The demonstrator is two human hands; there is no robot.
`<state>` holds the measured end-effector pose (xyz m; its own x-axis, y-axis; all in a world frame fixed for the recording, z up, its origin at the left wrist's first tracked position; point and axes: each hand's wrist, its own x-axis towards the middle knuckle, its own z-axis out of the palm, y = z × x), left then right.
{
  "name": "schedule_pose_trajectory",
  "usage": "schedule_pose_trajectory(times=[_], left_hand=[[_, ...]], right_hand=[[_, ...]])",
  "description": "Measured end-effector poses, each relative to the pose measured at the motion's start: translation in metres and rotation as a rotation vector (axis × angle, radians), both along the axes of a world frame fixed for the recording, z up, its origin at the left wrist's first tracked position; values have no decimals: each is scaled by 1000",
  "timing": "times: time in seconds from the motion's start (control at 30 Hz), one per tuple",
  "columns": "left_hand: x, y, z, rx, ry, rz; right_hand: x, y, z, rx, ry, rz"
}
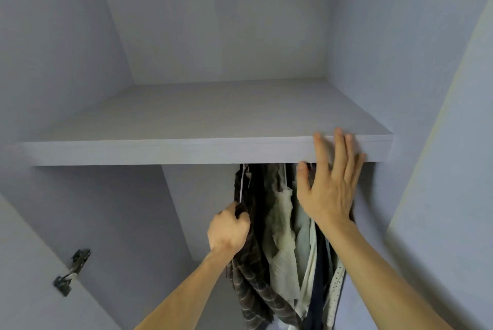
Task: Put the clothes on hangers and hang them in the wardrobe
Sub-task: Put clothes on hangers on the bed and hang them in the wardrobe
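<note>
Several garments hang packed together under the grey wardrobe shelf (pixel 160 150), toward the right side. The leftmost is a dark brown plaid shirt (pixel 253 284) on a thin hanger (pixel 242 182) whose hook is hidden by the shelf. My left hand (pixel 229 231) grips the plaid shirt's edge near the hanger. A pale green garment (pixel 280 225) and lighter and dark ones hang to its right. My right hand (pixel 328 182) is spread open, fingertips against the shelf's front edge, in front of the hanging clothes.
The wardrobe's left wall (pixel 66 76) and right wall (pixel 400 62) close in the space. A metal door hinge (pixel 72 271) sits on the lower left panel. The shelf top holds nothing visible. The rail is hidden behind the shelf edge.
</note>
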<state>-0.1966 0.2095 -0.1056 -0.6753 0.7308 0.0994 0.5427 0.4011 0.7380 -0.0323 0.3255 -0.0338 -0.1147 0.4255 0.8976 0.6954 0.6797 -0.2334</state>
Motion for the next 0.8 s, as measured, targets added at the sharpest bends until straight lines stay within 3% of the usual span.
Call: schedule_pose_trajectory(times=[0.1,0.23,0.47,0.63,0.8], left_hand=[[-7,-51,-27,-52,-56,22],[-5,-148,-66,-162,-78,58],[38,-350,-111,-487,28,213],[105,-486,-124,-529,-75,450],[195,-586,-129,-540,-146,811]], right_hand=[[-16,-42,-53,-210,-73,201],[-50,-113,-110,-740,-112,538],[-109,-262,-153,-1266,-701,1038],[-110,-388,-190,-1192,-906,1228],[-77,-506,-197,-1044,-1104,1557]])
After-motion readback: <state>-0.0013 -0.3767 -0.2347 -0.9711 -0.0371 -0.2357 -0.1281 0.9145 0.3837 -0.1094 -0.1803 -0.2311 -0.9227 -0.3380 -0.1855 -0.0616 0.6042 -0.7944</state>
